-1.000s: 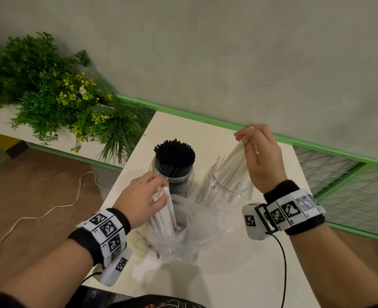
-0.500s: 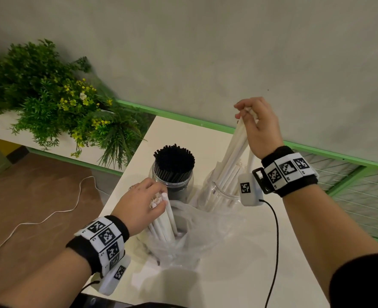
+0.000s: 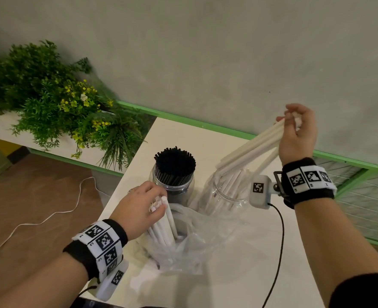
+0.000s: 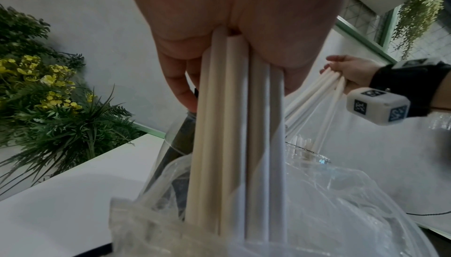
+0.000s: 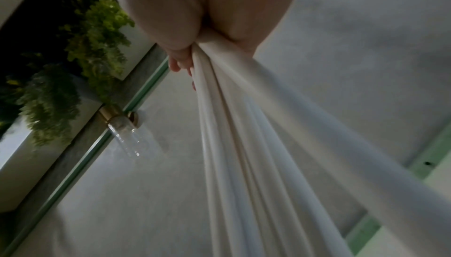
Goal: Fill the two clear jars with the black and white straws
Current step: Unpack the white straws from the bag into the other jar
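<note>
Two clear jars stand on the white table (image 3: 228, 285). The left jar (image 3: 161, 187) is packed with black straws (image 3: 175, 163). The right jar (image 3: 222, 196) holds several white straws. My right hand (image 3: 298, 132) is raised above and to the right of it, gripping a bunch of white straws (image 3: 250, 150) (image 5: 244, 145) by their upper ends; their lower ends hang over the jar's mouth. My left hand (image 3: 139, 207) grips another bundle of white straws (image 3: 163, 225) (image 4: 234, 126) standing in a clear plastic bag (image 3: 194, 241) in front of the jars.
A planter of green foliage with yellow flowers (image 3: 50, 103) sits left of the table. A green rail (image 3: 183, 117) runs along the grey wall behind. A white cable (image 3: 39, 221) lies on the brown floor; a black wire (image 3: 280, 252) trails from my right wrist.
My right hand has risen and moved right, pulling its white straws up and tilting them until their lower ends are at the right jar's mouth. My left hand has stayed on its bundle.
</note>
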### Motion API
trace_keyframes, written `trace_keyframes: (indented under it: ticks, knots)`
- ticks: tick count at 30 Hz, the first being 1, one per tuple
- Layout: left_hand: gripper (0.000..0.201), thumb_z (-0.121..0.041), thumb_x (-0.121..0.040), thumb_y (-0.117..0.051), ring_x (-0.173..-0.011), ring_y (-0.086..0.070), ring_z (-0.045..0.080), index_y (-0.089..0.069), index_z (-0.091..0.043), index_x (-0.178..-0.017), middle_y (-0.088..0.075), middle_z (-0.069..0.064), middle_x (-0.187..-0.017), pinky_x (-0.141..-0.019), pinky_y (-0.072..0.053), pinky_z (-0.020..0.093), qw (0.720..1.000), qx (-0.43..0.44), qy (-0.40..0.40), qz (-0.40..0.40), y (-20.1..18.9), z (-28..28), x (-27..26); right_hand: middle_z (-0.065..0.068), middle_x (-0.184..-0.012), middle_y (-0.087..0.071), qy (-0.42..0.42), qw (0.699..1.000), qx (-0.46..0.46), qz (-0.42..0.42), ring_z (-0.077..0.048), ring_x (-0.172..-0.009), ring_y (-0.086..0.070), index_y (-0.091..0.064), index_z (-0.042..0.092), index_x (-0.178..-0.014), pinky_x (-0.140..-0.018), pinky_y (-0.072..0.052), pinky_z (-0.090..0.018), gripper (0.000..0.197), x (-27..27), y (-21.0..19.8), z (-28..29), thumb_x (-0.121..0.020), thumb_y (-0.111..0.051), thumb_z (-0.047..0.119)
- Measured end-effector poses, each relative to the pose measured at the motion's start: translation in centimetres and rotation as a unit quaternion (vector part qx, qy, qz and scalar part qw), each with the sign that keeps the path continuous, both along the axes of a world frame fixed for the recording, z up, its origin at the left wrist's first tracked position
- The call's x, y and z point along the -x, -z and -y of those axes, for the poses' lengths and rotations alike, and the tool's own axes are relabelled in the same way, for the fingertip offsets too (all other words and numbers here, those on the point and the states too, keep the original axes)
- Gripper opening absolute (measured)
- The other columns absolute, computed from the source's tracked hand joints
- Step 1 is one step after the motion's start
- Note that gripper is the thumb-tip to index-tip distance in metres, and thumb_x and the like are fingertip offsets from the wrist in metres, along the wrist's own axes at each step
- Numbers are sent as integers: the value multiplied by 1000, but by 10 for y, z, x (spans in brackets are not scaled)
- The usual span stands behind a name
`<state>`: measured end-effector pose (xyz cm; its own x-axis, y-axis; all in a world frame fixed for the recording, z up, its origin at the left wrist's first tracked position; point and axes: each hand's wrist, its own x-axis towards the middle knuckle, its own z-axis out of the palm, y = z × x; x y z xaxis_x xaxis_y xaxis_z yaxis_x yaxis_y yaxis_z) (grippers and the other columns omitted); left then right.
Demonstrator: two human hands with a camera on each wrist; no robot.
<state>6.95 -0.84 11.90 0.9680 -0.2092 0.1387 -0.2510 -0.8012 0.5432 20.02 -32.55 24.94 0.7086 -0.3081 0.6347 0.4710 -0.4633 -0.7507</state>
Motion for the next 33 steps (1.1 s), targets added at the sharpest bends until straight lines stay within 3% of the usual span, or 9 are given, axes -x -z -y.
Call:
trace_keyframes:
  ticks: [5, 9, 13, 16, 18, 20, 24, 28, 33]
  knots:
    - [30, -52, -80, -37, -84, -51, 14, -54, -34, -97, -50, -12, -100, -71, -34, 25, 1000, 3, -1, -2, -1, 0, 0, -20, -116, -58, 22, 1000, 6, -8, -5, -86, -64, -51, 40, -104, -86, -52, -43, 21, 9, 22, 19, -98, -45, 20]
    - [30, -54, -81, -35, -83, -51, 14, -54, -35, -95, -51, -12, -98, -69, -33, 24, 1000, 9, -3, -1, -1, 2, -1, -17, -116, -58, 32, 999, 15, 7, -15, -89, -64, -50, 43, -104, -86, -51, -44, 24, 14, 25, 23, -98, -44, 20]
    - [30, -55, -80, -36, -83, -50, 12, -54, -35, -96, -50, -14, -99, -66, -30, 16, 1000, 10, -5, -3, -1, 1, 0, -6, -114, -54, 49, 998, 23, 36, -26, -92, -62, -49, 46, -104, -83, -50, -47, 29, 19, 31, 23, -97, -41, 19]
    - [30, -55, -78, -36, -85, -49, 12, -52, -38, -97, -49, -15, -100, -66, -29, 11, 1000, 7, -10, -12, 0, 1, -1, -8, -111, -54, 51, 998, 30, 34, -31, -98, -59, -48, 53, -104, -83, -49, -43, 35, 20, 35, 22, -96, -39, 21]
    - [31, -55, -78, -35, -86, -49, 12, -52, -38, -98, -49, -15, -101, -66, -30, 12, 1000, 5, -10, -14, 0, 2, -2, -4, -110, -53, 20, 998, 52, 27, -24, -101, -57, -51, 43, -110, -88, -47, -29, 34, 19, 41, 17, -97, -41, 13]
    - [33, -56, -77, -35, -87, -49, 13, -53, -38, -99, -49, -15, -102, -67, -32, 19, 1000, 3, -10, -14, 1, 3, -2, -6, -106, -54, -11, 993, 114, 3, -13, -97, -54, -56, 20, -114, -88, -39, -12, 31, 15, 50, 7, -94, -44, -1]
    - [33, -55, -77, -37, -87, -50, 13, -53, -37, -100, -49, -14, -103, -72, -33, 25, 1000, 2, -10, -14, 1, 4, -3, -3, -97, -63, -97, 978, 166, -83, -18, -92, -62, -60, 22, -104, -84, -42, -15, 31, 6, 76, -11, -90, -52, -4]
    - [33, -53, -77, -37, -85, -50, 13, -54, -35, -99, -50, -14, -101, -72, -32, 24, 1000, 10, -9, -9, 1, 5, -2, -1, -103, -64, -138, 956, 195, -169, -11, -97, -57, -65, 16, -103, -84, -33, 0, 20, 5, 95, -17, -93, -55, 2]
    - [33, -52, -78, -39, -85, -50, 13, -56, -34, -99, -49, -13, -101, -73, -33, 24, 1000, 12, -5, -9, 1, 5, -3, -1, -108, -61, -161, 938, 230, -203, -11, -101, -55, -63, 11, -112, -91, -38, -11, 24, 18, 115, -20, -97, -46, 2]
